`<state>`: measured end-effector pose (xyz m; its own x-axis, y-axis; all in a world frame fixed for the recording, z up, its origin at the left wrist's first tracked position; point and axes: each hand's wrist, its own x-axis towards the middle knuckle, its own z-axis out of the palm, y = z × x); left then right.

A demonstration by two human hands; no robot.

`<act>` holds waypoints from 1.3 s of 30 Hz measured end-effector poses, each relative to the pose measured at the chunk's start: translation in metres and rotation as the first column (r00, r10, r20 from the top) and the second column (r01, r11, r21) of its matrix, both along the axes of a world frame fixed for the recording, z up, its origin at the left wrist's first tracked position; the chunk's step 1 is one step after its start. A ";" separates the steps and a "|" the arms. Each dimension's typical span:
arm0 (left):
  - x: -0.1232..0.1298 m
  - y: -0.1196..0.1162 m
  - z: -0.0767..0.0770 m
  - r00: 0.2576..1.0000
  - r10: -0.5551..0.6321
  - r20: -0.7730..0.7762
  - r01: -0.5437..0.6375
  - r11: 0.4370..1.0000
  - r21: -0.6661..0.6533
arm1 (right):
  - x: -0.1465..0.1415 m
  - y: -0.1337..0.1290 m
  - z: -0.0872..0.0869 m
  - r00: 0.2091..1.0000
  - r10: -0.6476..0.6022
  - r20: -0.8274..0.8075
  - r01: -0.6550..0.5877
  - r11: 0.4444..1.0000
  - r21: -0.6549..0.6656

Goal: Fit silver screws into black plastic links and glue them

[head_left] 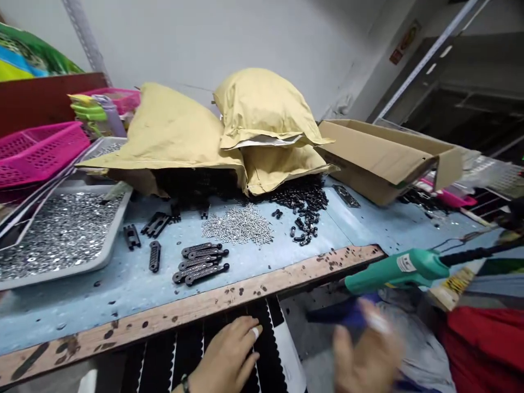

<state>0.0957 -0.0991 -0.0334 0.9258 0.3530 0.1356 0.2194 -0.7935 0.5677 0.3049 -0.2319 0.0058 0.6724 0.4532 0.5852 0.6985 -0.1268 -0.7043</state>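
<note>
My left hand (229, 355), with white tape round one finger, rests below the bench's wooden edge on dark strips (188, 349) with wavy borders. Its fingers are slightly bent and nothing shows in its grasp. To the right, my right hand (366, 349) is smeared by motion, beneath a green power tool (397, 270); whether it holds anything is unclear. On the blue bench top lie several black patterned arms (200, 262), a heap of small silver pins (241, 224) and a pile of small black parts (305, 202).
A grey tray (110, 229) of metal washers stands at the left beside a pink basket (45, 150). Behind the parts are stuffed yellow sacks (176, 128) and an open cardboard box (372, 153). Red cloth (483, 344) is at the lower right.
</note>
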 end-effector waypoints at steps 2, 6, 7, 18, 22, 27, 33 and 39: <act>0.009 -0.010 -0.017 0.994 0.104 -0.037 -0.104 0.995 0.001 | -0.018 -0.004 -0.035 0.958 0.157 -0.241 -0.228 0.924 -0.306; 0.016 -0.011 -0.036 0.984 0.143 -0.102 -0.142 0.990 0.017 | -0.037 0.023 -0.084 0.890 -0.015 -0.455 -0.258 0.807 -0.531; 0.017 -0.011 -0.039 0.987 0.114 -0.116 -0.113 0.993 0.013 | -0.038 0.030 -0.089 0.890 -0.045 -0.454 -0.245 0.793 -0.558; 0.018 -0.022 -0.058 0.990 0.011 -0.142 -0.014 1.000 -0.019 | -0.037 0.036 -0.103 0.944 -0.075 -0.322 -0.116 0.837 -0.535; 0.016 -0.022 -0.063 0.992 0.028 -0.125 -0.029 1.000 -0.010 | -0.031 0.042 -0.104 0.951 -0.050 -0.304 -0.097 0.888 -0.449; 0.008 -0.015 -0.058 0.989 0.052 -0.135 -0.061 0.996 -0.061 | 0.010 0.032 -0.094 0.928 -0.096 -0.361 -0.050 0.927 -0.373; 0.008 -0.011 0.017 0.987 0.117 -0.109 -0.160 0.729 -0.666 | -0.006 0.019 -0.058 0.980 -0.002 -0.197 -0.051 0.963 -0.263; -0.002 0.001 0.065 0.947 0.309 -0.092 -0.075 -0.066 -0.995 | -0.080 0.070 -0.016 0.711 0.616 0.340 -0.584 0.786 -0.203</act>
